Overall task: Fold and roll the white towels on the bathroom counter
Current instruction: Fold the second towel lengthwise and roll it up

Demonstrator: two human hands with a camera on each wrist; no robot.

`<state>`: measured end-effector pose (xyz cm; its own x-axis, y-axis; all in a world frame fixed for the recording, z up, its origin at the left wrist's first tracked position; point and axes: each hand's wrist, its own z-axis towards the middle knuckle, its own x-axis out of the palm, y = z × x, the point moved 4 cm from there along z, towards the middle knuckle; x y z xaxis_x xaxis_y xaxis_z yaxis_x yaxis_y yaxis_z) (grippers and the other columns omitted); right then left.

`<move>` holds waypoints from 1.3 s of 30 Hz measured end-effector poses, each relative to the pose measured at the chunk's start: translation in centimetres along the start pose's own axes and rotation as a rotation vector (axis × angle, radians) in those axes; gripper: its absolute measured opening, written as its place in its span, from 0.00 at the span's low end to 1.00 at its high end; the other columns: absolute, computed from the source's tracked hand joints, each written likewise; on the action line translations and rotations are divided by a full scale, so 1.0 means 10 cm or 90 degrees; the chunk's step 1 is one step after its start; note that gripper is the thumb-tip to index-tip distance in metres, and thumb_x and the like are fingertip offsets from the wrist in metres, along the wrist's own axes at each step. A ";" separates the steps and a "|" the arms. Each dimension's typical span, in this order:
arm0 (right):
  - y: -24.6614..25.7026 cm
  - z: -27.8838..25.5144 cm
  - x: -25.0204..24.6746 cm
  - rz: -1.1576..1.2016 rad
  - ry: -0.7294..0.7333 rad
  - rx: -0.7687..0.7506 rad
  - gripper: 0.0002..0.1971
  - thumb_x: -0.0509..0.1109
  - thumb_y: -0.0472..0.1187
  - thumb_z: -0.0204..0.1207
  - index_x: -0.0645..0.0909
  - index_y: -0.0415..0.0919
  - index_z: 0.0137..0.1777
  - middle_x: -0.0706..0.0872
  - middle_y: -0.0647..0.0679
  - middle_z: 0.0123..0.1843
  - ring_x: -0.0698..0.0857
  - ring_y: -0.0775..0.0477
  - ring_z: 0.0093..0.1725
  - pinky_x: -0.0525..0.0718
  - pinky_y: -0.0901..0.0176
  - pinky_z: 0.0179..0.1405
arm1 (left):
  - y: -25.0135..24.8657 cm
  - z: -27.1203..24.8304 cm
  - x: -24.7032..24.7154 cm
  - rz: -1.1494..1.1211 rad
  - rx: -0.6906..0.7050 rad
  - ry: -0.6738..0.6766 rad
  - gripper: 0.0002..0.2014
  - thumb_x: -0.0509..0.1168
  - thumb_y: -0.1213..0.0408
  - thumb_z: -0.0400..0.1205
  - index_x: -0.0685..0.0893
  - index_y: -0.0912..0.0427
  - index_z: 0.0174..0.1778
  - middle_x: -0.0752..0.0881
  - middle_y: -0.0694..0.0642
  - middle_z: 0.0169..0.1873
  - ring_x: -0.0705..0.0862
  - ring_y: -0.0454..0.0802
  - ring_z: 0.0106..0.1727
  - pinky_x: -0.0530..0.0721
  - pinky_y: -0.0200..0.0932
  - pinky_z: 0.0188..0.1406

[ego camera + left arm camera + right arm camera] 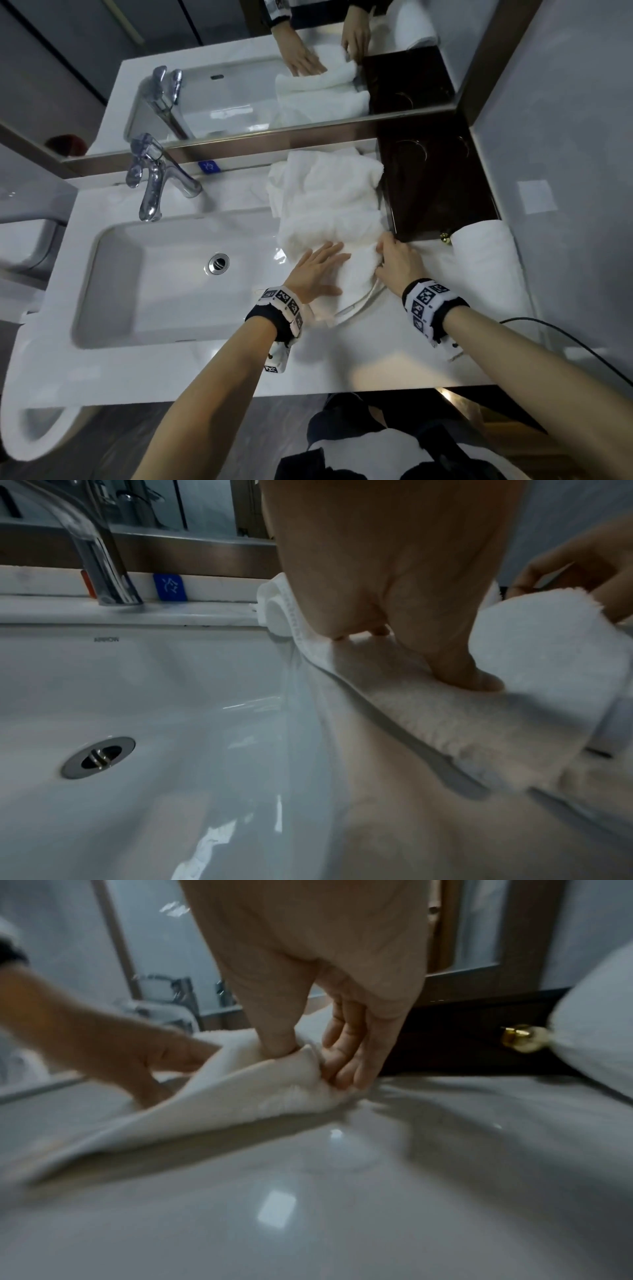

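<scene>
1. One rolled towel (486, 253) already lies at the right of the head view, against the near edge of the dark tray (438, 192). I judge that one finished.

2. The towel (329, 205) I am working on lies in the middle of the head view, on the counter (342, 359) between the sink (164, 281) and the tray. It runs from the mirror ledge down towards me and looks roughly folded into a long strip, still rumpled at its far end.

3. My left hand (320, 270) lies flat with fingers spread and straight, pressing the near part of the strip down. In the left wrist view the thumb (459, 669) pushes into the pile.

4. My right hand (399, 260) pinches the right near corner of the towel between thumb and curled fingers (346, 1056) and lifts it off the counter. I take this as the start of a fold or of the roll, and I cannot tell which.

5. So I judge the task partly done: this towel has yet to be rolled, and its top needs smoothing.

6. Hard to make out:
   - whether the heap near the mirror is one towel or several layers of different towels;
   - a pale curved band under the towel's near end in the head view, maybe its hem or a cord;
   - the right wrist view is blurred, so the fold's edges are soft there.
</scene>
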<state>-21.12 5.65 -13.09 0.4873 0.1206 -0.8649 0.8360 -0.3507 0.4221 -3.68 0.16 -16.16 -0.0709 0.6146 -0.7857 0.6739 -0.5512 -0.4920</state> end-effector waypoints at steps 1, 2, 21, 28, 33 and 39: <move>-0.08 -0.03 -0.04 0.037 0.005 0.012 0.18 0.69 0.34 0.70 0.69 0.37 0.58 0.85 0.39 0.53 0.84 0.34 0.52 0.81 0.48 0.48 | 0.01 0.00 -0.02 0.001 0.001 0.001 0.39 0.71 0.55 0.77 0.58 0.48 0.82 0.53 0.47 0.84 0.45 0.47 0.85 0.42 0.53 0.83; -0.18 -0.07 -0.07 0.068 0.015 0.027 0.19 0.71 0.37 0.70 0.68 0.39 0.57 0.84 0.42 0.49 0.84 0.36 0.49 0.81 0.49 0.45 | 0.01 0.00 -0.03 0.005 0.002 0.004 0.40 0.71 0.55 0.77 0.58 0.48 0.82 0.52 0.47 0.84 0.45 0.46 0.85 0.42 0.53 0.83; -0.40 -0.33 -0.06 0.066 -0.007 -0.066 0.12 0.65 0.31 0.72 0.74 0.37 0.55 0.79 0.42 0.49 0.80 0.37 0.44 0.80 0.47 0.45 | -0.23 -0.07 0.04 0.133 -0.049 0.065 0.58 0.58 0.20 0.62 0.48 0.47 0.83 0.41 0.48 0.84 0.36 0.51 0.84 0.35 0.69 0.80; -0.33 -0.36 -0.12 0.052 0.005 -0.086 0.15 0.65 0.29 0.71 0.74 0.39 0.58 0.79 0.44 0.46 0.79 0.40 0.42 0.81 0.47 0.44 | -0.27 -0.12 0.17 0.195 -0.073 0.031 0.52 0.63 0.32 0.71 0.42 0.50 0.83 0.39 0.51 0.84 0.34 0.59 0.84 0.39 0.70 0.79; -0.44 -0.47 -0.09 0.004 0.073 -0.132 0.19 0.66 0.30 0.70 0.73 0.45 0.60 0.71 0.53 0.51 0.74 0.49 0.40 0.73 0.58 0.37 | -0.04 -0.28 0.20 0.134 -0.020 0.000 0.51 0.63 0.32 0.71 0.40 0.43 0.83 0.37 0.44 0.84 0.31 0.50 0.83 0.33 0.63 0.80; -0.53 -0.56 0.00 -0.002 0.125 -0.137 0.17 0.69 0.30 0.69 0.74 0.44 0.57 0.70 0.54 0.51 0.71 0.54 0.44 0.73 0.61 0.40 | 0.00 -0.58 0.22 0.138 0.074 -0.090 0.38 0.69 0.44 0.72 0.67 0.54 0.77 0.66 0.52 0.79 0.62 0.54 0.80 0.58 0.49 0.77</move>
<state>-24.16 12.75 -13.84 0.5062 0.3065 -0.8061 0.8619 -0.1467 0.4854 0.44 4.76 -15.69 -0.0420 0.3947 -0.9178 0.5968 -0.7269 -0.3399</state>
